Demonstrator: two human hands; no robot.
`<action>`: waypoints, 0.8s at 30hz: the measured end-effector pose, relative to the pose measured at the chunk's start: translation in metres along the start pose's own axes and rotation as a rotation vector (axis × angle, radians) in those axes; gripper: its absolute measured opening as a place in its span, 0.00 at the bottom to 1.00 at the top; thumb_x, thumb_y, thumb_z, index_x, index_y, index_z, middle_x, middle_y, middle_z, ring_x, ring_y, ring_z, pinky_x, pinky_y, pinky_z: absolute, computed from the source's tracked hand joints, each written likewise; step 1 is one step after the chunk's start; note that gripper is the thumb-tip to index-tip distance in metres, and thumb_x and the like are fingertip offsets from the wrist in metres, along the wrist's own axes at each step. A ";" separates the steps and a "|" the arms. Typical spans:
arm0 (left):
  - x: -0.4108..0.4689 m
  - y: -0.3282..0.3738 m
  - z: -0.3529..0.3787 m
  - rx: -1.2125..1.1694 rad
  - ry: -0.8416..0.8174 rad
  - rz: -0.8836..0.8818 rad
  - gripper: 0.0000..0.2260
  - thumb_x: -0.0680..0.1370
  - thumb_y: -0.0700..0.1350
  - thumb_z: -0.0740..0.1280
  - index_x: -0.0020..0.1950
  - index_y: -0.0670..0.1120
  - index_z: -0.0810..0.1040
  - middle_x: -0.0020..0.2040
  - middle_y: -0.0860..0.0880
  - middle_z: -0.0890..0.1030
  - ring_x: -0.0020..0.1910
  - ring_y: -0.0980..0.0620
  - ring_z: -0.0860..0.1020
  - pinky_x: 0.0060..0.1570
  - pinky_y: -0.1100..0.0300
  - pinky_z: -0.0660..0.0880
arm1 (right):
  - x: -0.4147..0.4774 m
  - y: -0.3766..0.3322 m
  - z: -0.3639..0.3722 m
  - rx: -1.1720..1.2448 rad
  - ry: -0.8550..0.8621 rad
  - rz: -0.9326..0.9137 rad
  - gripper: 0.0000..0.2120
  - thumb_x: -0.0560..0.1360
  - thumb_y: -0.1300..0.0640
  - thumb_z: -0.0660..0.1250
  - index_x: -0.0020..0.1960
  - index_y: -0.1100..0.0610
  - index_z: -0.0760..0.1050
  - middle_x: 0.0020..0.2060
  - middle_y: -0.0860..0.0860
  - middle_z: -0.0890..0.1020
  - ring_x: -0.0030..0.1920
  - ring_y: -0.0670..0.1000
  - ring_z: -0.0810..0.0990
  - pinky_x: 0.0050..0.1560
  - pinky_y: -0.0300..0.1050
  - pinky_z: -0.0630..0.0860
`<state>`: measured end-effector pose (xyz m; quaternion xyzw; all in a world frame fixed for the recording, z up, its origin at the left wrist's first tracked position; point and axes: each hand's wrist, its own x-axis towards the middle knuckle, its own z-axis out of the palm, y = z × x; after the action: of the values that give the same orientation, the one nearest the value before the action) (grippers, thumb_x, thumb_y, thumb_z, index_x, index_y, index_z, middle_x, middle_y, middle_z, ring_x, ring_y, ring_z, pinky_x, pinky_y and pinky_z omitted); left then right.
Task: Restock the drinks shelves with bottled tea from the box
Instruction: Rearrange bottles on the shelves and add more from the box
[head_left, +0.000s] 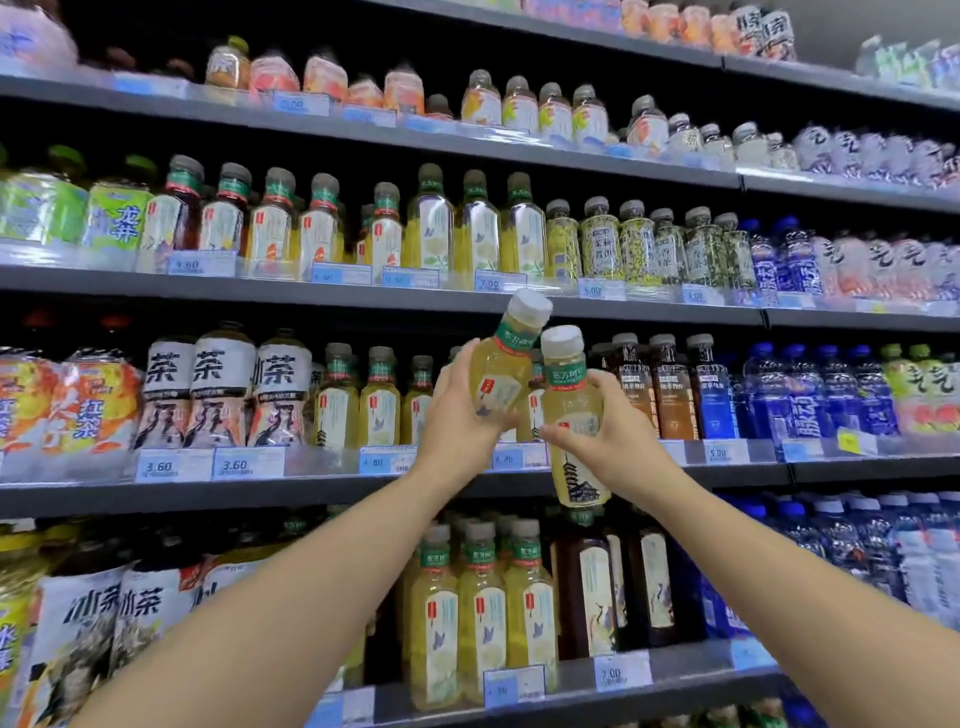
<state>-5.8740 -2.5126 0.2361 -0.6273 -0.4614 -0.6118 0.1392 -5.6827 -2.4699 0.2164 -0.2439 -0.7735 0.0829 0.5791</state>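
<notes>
Left forearm (291, 597) leads up to the left hand (460, 415), clamped on a tilted tea bottle (506, 358); the right hand (610, 423) grips an upright tea bottle (576, 478) — both before the middle shelf (311, 491). Shelving step, I judge — next, seat each in its row.

We see two bare arms raised before stocked drinks shelves. The left hand (462, 415) grips a clear plastic tea bottle of pale yellow liquid, white-capped and green-collared: the tilted bottle (503, 371), its cap leaning rightward. The right hand (610, 431) grips a matching upright bottle (569, 410) just beside it; we cannot tell whether the two touch. Both are held in front of a dark grey metal shelf (260, 491) fronted by blue-and-white price labels (248, 464). On it stands a row of similar yellow tea bottles (380, 402), upright, left of the hands.
</notes>
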 end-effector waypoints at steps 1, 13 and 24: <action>0.009 -0.004 0.000 0.016 0.008 0.032 0.40 0.68 0.50 0.80 0.71 0.68 0.59 0.64 0.59 0.70 0.51 0.67 0.73 0.44 0.74 0.65 | 0.011 -0.001 0.003 0.008 0.043 -0.022 0.35 0.66 0.37 0.76 0.66 0.38 0.61 0.54 0.38 0.79 0.52 0.39 0.78 0.50 0.41 0.74; 0.054 -0.074 0.019 0.200 0.024 -0.153 0.35 0.68 0.56 0.79 0.67 0.51 0.63 0.55 0.51 0.80 0.55 0.48 0.79 0.51 0.54 0.77 | 0.094 0.024 0.062 0.138 0.206 -0.081 0.30 0.69 0.46 0.78 0.60 0.36 0.61 0.47 0.36 0.79 0.44 0.29 0.78 0.35 0.26 0.69; 0.054 -0.094 0.025 0.799 -0.156 -0.299 0.43 0.75 0.73 0.58 0.73 0.39 0.64 0.56 0.44 0.80 0.48 0.43 0.79 0.32 0.55 0.66 | 0.121 0.065 0.106 -0.149 -0.158 0.172 0.39 0.75 0.39 0.69 0.77 0.56 0.58 0.69 0.54 0.74 0.66 0.56 0.74 0.63 0.49 0.71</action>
<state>-5.9374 -2.4216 0.2423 -0.4948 -0.7569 -0.3491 0.2458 -5.7896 -2.3400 0.2597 -0.3444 -0.7968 0.0936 0.4875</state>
